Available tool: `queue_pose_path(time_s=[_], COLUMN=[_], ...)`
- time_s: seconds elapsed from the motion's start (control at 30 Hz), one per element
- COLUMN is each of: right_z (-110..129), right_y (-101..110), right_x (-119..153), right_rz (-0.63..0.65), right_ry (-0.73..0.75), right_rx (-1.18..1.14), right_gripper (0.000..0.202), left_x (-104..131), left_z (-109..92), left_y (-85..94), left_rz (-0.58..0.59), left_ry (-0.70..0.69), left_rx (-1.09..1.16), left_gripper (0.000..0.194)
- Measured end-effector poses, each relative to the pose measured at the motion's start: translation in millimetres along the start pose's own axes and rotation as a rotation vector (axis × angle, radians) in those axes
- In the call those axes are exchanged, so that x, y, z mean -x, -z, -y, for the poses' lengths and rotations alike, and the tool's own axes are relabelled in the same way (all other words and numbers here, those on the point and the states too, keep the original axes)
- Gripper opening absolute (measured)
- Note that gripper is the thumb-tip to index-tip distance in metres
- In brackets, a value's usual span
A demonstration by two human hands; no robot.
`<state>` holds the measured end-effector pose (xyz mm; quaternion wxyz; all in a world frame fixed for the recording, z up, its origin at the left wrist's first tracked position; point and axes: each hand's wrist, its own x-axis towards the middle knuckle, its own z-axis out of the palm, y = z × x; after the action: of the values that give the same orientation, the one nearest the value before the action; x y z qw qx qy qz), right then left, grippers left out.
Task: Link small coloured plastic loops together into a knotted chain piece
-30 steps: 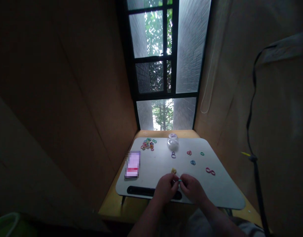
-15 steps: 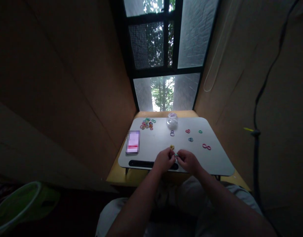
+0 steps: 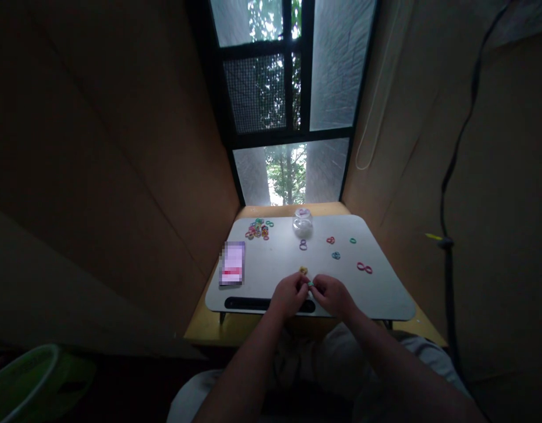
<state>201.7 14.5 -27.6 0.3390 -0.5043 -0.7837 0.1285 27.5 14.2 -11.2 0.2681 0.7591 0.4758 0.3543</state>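
On the left of the white desk (image 3: 275, 258) sits a phone (image 3: 232, 262), then a pile of colored loops (image 3: 257, 230). Next, the left hand (image 3: 291, 294) and right hand (image 3: 333, 294) pinch a tiny green loop (image 3: 311, 284) between closed fingertips. Farther right lies a pink eight-shaped loop (image 3: 364, 268).

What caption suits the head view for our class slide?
Left hand and right hand pinch a small green item; colourful loops dot the table.

Bare board (image 3: 262, 270) lies between the left hand (image 3: 288, 295) and phone (image 3: 233, 264), and rightward of the right hand (image 3: 334, 294). Yellow bands (image 3: 303, 270) sit just beyond the left hand; purple bands (image 3: 303, 245) and a jar (image 3: 303, 224) obstruct farther out. Walls (image 3: 178, 194) hem both sides.
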Motion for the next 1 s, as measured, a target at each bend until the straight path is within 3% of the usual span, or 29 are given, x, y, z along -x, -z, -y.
queue_pose_path(time_s=[0.2,0.47,0.57,0.7,1.0], right_z=[4,5,5,6,2], right_y=[5,6,6,6,2], right_x=[0,0,0,-1,0], right_rz=[-0.013,-0.009,-0.014,-0.010,-0.010], right_ry=[0.001,-0.041,-0.045,-0.007,-0.025], right_rx=[-0.034,-0.117,-0.146,-0.107,-0.052], right_gripper=[0.023,0.007,0.016,0.009,0.016], left_x=[-3,-7,-6,-5,-1], left_z=[5,12,12,9,1], left_y=[-3.8,-5.9,-6.0,-5.1,-3.3], left_rz=[-0.037,-0.077,-0.065,-0.058,-0.045], left_ry=[0.030,0.097,0.100,0.105,0.074], left_rx=[0.015,0.073,0.084,0.077,0.005], left_gripper=[0.011,0.013,0.014,0.013,0.008])
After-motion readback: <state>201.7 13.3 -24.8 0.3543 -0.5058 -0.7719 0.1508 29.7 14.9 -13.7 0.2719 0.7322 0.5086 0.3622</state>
